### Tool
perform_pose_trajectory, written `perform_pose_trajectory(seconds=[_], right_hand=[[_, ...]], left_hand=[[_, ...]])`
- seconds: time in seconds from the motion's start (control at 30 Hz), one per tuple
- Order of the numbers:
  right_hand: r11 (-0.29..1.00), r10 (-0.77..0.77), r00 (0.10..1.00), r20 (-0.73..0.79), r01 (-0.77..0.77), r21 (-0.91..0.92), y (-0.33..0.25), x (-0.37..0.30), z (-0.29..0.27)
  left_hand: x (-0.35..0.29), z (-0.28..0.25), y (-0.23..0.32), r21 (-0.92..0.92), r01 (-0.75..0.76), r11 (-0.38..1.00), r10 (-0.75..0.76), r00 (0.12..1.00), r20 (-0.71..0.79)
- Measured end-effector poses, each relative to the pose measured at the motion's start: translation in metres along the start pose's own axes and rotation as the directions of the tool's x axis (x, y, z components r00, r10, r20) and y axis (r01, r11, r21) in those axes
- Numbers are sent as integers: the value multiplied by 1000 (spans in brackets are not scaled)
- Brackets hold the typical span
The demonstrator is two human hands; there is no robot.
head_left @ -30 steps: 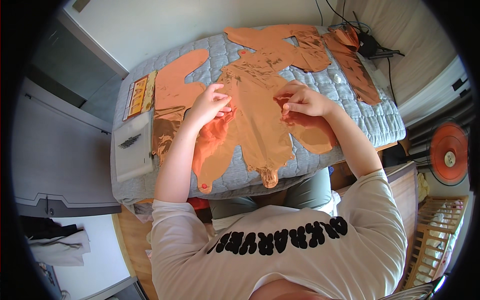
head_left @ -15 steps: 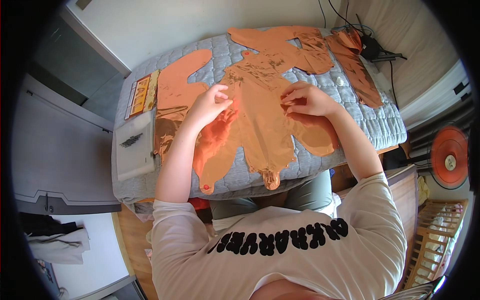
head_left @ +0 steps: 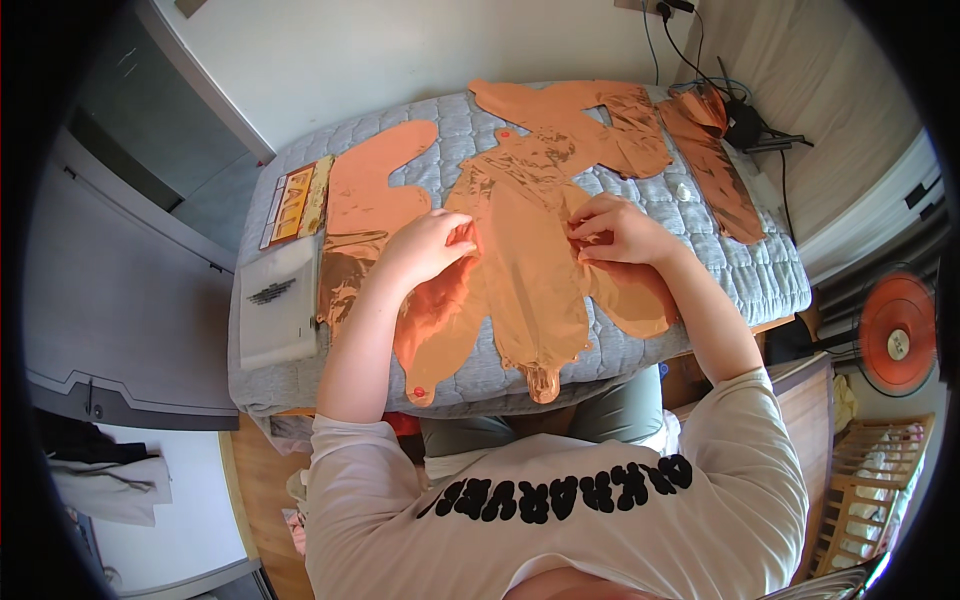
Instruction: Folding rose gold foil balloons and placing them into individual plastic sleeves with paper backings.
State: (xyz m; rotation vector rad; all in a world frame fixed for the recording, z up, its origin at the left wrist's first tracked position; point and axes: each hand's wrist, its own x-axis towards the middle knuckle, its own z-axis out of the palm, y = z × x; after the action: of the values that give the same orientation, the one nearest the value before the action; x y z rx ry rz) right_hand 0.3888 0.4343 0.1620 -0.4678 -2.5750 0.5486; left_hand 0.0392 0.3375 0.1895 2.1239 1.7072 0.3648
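Note:
A flat, deflated rose-gold foil balloon [head_left: 530, 270] is spread over the bed in front of me, its narrow tabs near the front edge. My left hand [head_left: 436, 245] is closed in a pinch at its left side, over a crinkled, reddish reflecting part. On the opposite side my right hand [head_left: 625, 232] pinches the balloon's edge with thumb and fingers. Another flat foil balloon [head_left: 375, 180] lies beyond my left forearm. More foil [head_left: 545, 105] stretches away at the back, and a darker copper foil piece [head_left: 715, 175] rests at the far right.
The bed carries a grey quilted cover [head_left: 735, 270]. At its left are a clear plastic sleeve with dark sticks [head_left: 275, 320] and a printed packet [head_left: 295, 205]. A small white object [head_left: 683, 192] sits at right. Cables [head_left: 765, 130] hang behind; a red fan [head_left: 898, 335] stands right.
My left hand has shifted slightly down and its fingers have closed in at the balloon's side. The right hand stays at its edge. The whole view has tilted a little.

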Motion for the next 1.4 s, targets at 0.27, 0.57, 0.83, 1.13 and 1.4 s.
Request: perform_pose_trajectory(seconds=[0.27,0.57,0.83,1.13,1.4], right_hand=[[1000,1,1000,5,-1,22,5,0,0],[1000,-5,1000,15,5,25,7,0,0],[997,-27,1000,7,27,75,6,-1,0],[985,26,998,49,-34,166,11,1,3],[990,51,998,37,-55,128,7,4,-3]], left_hand=[[14,26,-4,174,-249,953,247,968,32],[23,38,-17,235,-211,949,186,975,125],[22,38,-14,225,-214,951,189,974,129],[24,38,-19,199,-234,952,211,969,131],[27,37,-16,164,-201,966,184,977,110]])
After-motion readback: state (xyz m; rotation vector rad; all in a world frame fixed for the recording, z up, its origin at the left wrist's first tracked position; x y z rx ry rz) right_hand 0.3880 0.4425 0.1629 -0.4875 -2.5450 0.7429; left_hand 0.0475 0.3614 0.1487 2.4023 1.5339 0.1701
